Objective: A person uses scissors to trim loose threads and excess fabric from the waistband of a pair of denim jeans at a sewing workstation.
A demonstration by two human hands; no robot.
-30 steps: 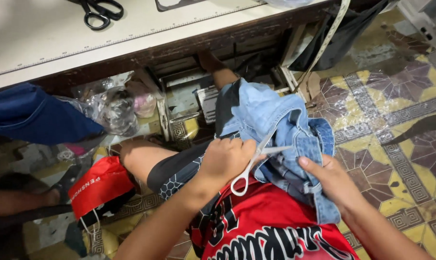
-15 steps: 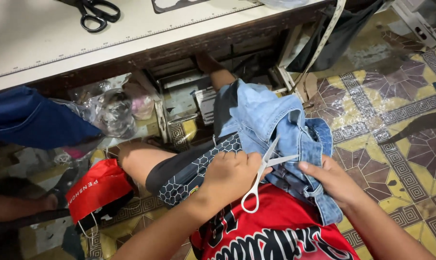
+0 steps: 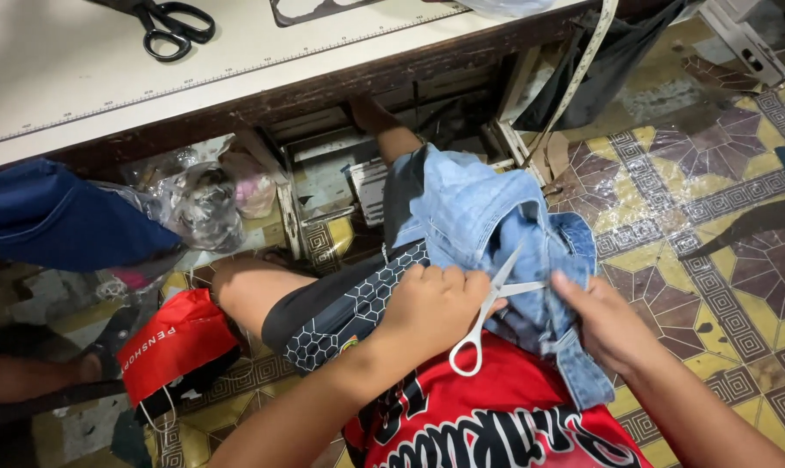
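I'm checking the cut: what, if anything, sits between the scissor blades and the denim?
Nothing visible does. The left hand holds the white-handled scissors with their open blades right at the blue denim garment, while the right hand pinches the fabric beside them, clear of the blades.

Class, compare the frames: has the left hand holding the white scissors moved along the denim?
Yes. The left hand with the white scissors slid down the denim garment, toward the red shirt.
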